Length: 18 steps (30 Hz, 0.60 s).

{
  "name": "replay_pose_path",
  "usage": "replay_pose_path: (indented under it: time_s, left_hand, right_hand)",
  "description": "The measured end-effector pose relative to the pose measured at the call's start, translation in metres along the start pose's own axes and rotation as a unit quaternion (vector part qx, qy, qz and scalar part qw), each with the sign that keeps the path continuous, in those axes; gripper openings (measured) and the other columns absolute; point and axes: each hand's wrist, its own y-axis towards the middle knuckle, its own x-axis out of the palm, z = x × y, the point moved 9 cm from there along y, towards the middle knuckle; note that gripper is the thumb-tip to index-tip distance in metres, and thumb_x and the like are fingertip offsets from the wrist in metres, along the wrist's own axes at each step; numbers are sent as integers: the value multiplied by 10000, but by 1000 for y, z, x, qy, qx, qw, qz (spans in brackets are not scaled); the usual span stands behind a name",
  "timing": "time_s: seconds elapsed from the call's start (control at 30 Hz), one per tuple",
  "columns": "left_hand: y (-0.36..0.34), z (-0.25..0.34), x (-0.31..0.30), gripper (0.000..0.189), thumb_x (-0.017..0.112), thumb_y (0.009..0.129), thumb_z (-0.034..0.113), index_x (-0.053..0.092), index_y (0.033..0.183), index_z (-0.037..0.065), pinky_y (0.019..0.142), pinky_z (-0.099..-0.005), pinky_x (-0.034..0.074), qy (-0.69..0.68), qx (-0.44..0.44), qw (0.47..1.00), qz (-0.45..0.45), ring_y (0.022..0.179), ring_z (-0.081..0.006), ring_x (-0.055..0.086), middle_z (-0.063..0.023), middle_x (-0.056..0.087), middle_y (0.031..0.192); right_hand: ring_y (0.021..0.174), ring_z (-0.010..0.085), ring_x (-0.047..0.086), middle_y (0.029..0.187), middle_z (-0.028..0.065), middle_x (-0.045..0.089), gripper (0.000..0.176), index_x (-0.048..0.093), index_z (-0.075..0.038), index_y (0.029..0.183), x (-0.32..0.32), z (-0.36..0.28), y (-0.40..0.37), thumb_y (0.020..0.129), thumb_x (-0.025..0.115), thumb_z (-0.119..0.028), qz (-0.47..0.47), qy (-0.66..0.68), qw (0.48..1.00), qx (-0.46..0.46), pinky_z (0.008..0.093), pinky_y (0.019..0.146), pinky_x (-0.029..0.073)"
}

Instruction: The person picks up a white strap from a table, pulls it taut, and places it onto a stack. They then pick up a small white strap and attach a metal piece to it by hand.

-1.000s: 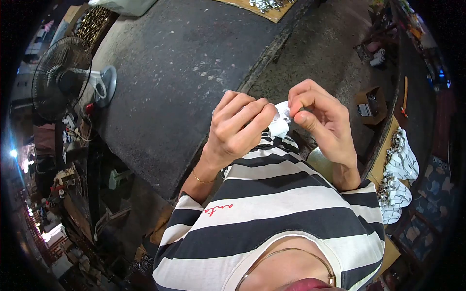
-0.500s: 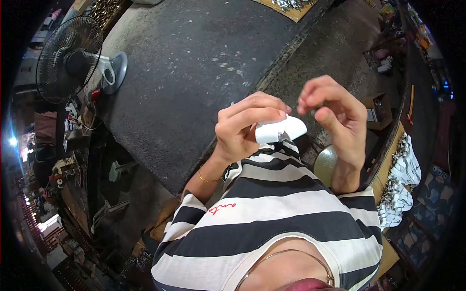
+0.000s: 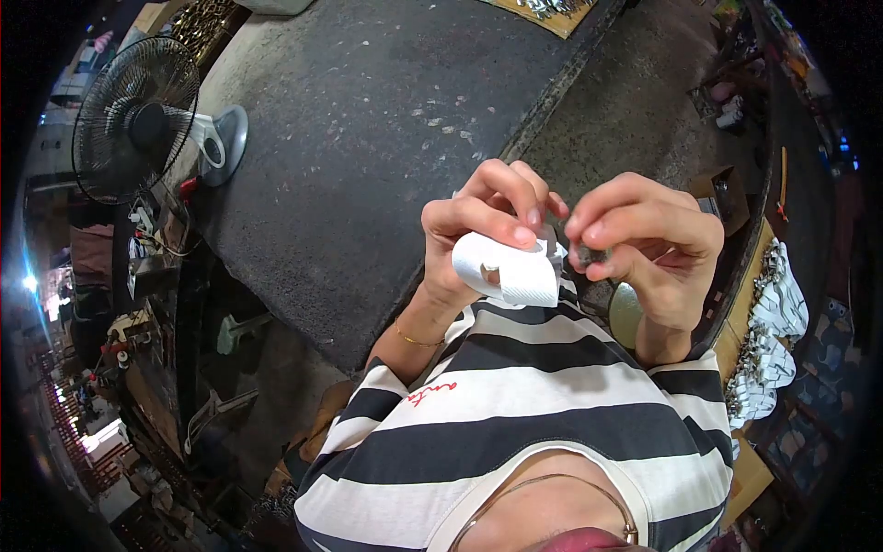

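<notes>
A curled white strip hangs from my left hand, whose thumb and fingers are closed on its upper edge. A small greyish, shiny piece shows at the strip's right end, by the fingertips. Close on the right, my right hand pinches a small dark grey thing between thumb and fingers. What this thing is, I cannot make out. Both hands are in front of the striped shirt, with their fingertips almost meeting.
A standing fan is at the upper left beside the dark work surface. Shiny metal pieces lie on a board at the top. White strips with metal parts are heaped at the right. An open cardboard box is behind my right hand.
My right hand has come down and its fingers have closed on the small dark thing. The white strip has turned and shifted left and down, showing its curled inside.
</notes>
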Motion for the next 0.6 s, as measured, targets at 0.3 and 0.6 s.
replay_pose_path:
  time_s: [0.3,0.6]
  left_hand:
    - [4,-9,8,243,819,735,158,758,938,40,809,-403,514,53,1,999,-6,884,-238,589,-102,661,902]
    - [22,-32,19,215,828,700,123,765,875,13,692,-334,516,136,11,986,-97,798,-242,629,-109,711,859]
  right_hand:
    - [765,181,653,888,124,672,217,726,21,907,-2,-5,0,714,804,-42,-2,-107,994,-17,282,646,504]
    - [768,145,632,878,84,668,179,758,-13,878,-38,16,-10,709,802,28,-44,47,991,116,256,693,484]
